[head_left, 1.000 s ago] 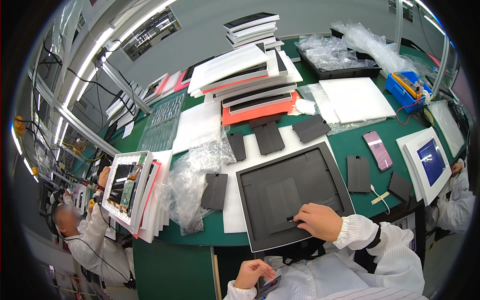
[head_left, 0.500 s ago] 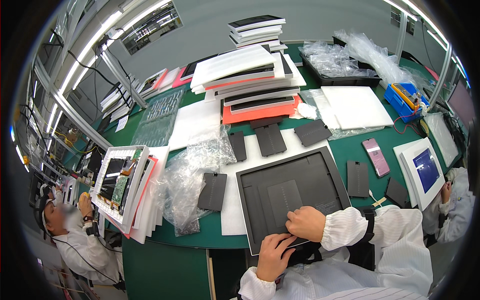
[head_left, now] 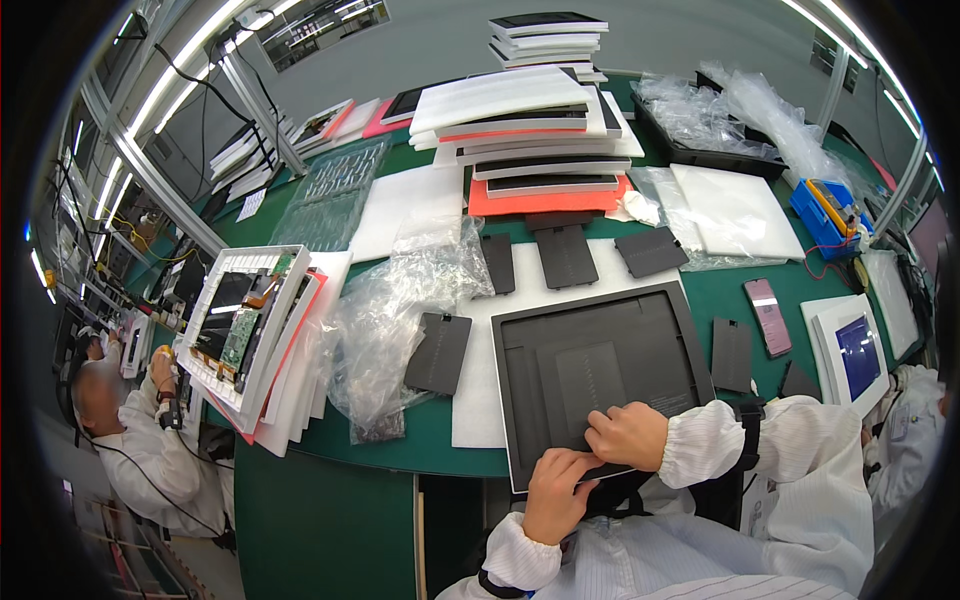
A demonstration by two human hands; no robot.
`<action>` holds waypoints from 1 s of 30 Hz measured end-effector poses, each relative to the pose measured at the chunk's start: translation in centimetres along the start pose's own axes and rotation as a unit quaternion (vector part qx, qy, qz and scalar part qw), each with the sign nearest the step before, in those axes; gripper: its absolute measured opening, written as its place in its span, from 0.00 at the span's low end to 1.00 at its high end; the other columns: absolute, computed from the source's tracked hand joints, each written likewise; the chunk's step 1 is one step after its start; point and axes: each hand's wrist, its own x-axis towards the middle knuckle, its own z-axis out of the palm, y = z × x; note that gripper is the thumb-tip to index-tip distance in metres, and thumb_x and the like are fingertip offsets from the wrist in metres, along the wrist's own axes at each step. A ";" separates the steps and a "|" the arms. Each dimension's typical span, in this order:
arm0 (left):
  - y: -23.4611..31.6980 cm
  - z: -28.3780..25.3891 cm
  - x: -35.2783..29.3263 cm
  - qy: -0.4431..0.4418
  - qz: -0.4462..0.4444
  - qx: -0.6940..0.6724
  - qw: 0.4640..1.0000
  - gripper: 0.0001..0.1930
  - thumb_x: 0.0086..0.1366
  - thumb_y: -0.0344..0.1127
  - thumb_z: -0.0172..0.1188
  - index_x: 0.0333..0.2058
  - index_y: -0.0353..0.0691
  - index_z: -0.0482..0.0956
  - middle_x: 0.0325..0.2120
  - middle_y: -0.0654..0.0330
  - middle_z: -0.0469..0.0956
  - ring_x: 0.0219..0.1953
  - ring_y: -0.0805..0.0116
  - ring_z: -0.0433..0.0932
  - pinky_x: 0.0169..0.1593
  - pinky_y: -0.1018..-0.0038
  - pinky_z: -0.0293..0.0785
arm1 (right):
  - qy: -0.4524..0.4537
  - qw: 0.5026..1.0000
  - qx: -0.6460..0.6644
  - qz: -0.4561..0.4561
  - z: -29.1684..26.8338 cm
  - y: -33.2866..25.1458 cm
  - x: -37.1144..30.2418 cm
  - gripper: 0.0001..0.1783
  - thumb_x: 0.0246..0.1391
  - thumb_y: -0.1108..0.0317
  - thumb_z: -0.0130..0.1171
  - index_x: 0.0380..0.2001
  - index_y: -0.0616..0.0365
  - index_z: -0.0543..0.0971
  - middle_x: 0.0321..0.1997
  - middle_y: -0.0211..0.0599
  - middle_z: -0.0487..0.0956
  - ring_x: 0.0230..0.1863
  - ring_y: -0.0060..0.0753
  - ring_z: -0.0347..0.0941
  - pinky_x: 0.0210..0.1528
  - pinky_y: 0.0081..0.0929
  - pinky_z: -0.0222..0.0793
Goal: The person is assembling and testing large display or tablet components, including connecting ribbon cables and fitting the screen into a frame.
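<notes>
A wide black device back housing (head_left: 540,400) with a pale outer rim lies face down in front of me, a rectangular plate at its middle. My left hand (head_left: 557,495) grips its near edge, fingers bent over the rim. My right hand (head_left: 630,437) is just right of it, its fingers curled down and closed at the same edge. The fingertips of both hands meet there, and whatever may be between the right fingers is hidden. Beyond the housing lie black cover plates (head_left: 565,256), with another plate (head_left: 438,354) at its left and one (head_left: 731,355) at its right.
An opened device with a circuit board (head_left: 238,335) tops a stack at the left, beside crumpled plastic bags (head_left: 375,335). Panels and foam sheets (head_left: 500,105) are piled at the back. A phone (head_left: 767,318), a blue-screened unit (head_left: 857,350) and a blue bin (head_left: 830,212) are right. Co-workers sit at both sides.
The whole view has shifted, so the table's things appear slightly higher and further right. Both hands stay at the housing's near edge, with little change in grip. The left co-worker's head has turned.
</notes>
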 end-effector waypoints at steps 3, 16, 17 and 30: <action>0.1 -0.2 0.4 -0.005 -0.014 -0.009 1.000 0.15 0.40 0.25 0.66 0.32 0.40 0.78 0.30 0.61 0.77 0.37 0.59 0.72 0.41 0.69 0.69 | 0.012 0.999 -0.023 -0.032 -1.0 0.4 0.1 0.08 0.34 0.69 0.59 0.16 0.59 0.71 0.20 0.32 0.67 0.20 0.28 0.71 0.19 0.23 0.69; 0.5 -0.1 0.0 -0.019 0.007 0.010 1.000 0.14 0.39 0.23 0.65 0.30 0.41 0.80 0.34 0.61 0.78 0.39 0.60 0.72 0.43 0.69 0.69 | 0.363 0.931 -0.047 0.003 -3.8 6.4 0.8 0.17 0.40 0.71 0.55 0.38 0.53 0.75 0.39 0.34 0.75 0.36 0.31 0.74 0.36 0.26 0.70; 0.5 -0.1 0.0 -0.019 -0.002 0.014 1.000 0.14 0.40 0.23 0.65 0.30 0.42 0.80 0.34 0.62 0.77 0.39 0.60 0.72 0.44 0.68 0.69 | 0.376 0.926 -0.044 0.006 -3.6 6.3 0.8 0.17 0.42 0.70 0.54 0.40 0.53 0.75 0.39 0.35 0.75 0.36 0.30 0.74 0.37 0.26 0.70; 2.4 -0.4 0.6 -0.048 -0.024 0.065 0.996 0.13 0.39 0.25 0.67 0.28 0.41 0.81 0.34 0.60 0.78 0.41 0.61 0.73 0.46 0.69 0.68 | 0.470 0.774 0.243 0.348 -2.6 8.9 1.8 0.07 0.51 0.64 0.53 0.27 0.55 0.74 0.25 0.37 0.76 0.30 0.35 0.75 0.30 0.28 0.69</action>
